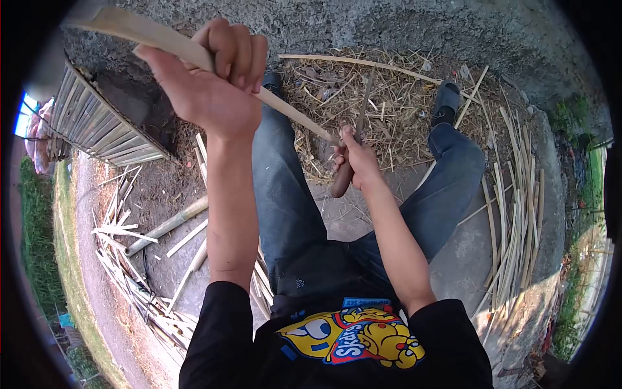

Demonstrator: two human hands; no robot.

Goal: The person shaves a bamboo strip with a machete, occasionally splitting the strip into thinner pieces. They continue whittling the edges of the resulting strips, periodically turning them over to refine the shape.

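Observation:
My left hand (217,91) is raised at the upper left, its fingers closed round a long pale bamboo strip (288,111). The strip slants down to the right, and its lower end meets my right hand (360,161). That hand is closed on a knife (342,181) with a brown handle; its narrow dark blade points away from me, over the straw. The right thumb lies where strip and knife come together. Whether the blade touches the strip there is hidden by the fingers.
Split bamboo strips (528,201) lie in a pile on the right, with more strips (146,298) and a bamboo pole (168,225) on the left. Dry straw and shavings (330,84) cover the ground between my feet. A slatted bamboo panel (107,123) leans near a rough wall (389,29).

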